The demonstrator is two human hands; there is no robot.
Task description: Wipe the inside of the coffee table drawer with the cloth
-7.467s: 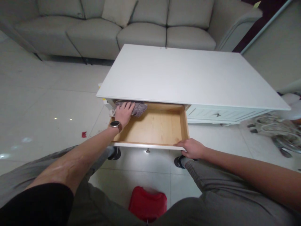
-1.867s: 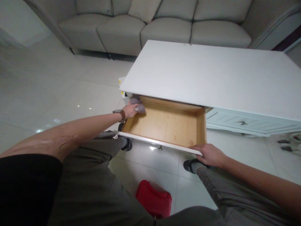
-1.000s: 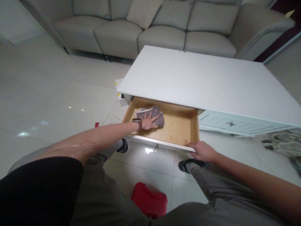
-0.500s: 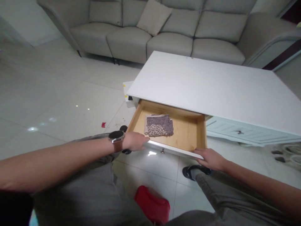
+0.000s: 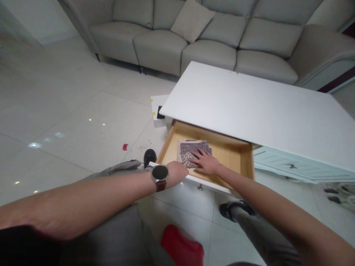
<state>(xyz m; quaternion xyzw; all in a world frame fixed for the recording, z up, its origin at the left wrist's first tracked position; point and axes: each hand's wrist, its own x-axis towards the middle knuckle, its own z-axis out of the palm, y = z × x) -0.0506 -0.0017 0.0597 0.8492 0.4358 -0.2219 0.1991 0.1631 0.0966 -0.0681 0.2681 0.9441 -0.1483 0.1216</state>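
A wooden drawer (image 5: 235, 157) stands pulled out of the white coffee table (image 5: 249, 99). Inside it, towards the left, lies a folded purple-grey cloth (image 5: 186, 149) with a pale pattern. My right hand (image 5: 206, 162) rests on the cloth's right part, fingers spread, covering some of it. At the drawer's front edge, left of the small knob (image 5: 200, 187), my left hand (image 5: 177, 173) is closed over the rim. A watch (image 5: 160, 172) with a brown strap is on my left wrist.
A grey sofa (image 5: 161, 46) with a cushion (image 5: 192, 20) stands behind the table. Beside the table's left end is a white box (image 5: 158, 121). On the tiled floor lie a red object (image 5: 183, 245) below the drawer and a small red scrap (image 5: 125, 147).
My right hand has left the drawer's front right corner and moved left onto the cloth. My left hand stays on the front edge. The view has shifted slightly.
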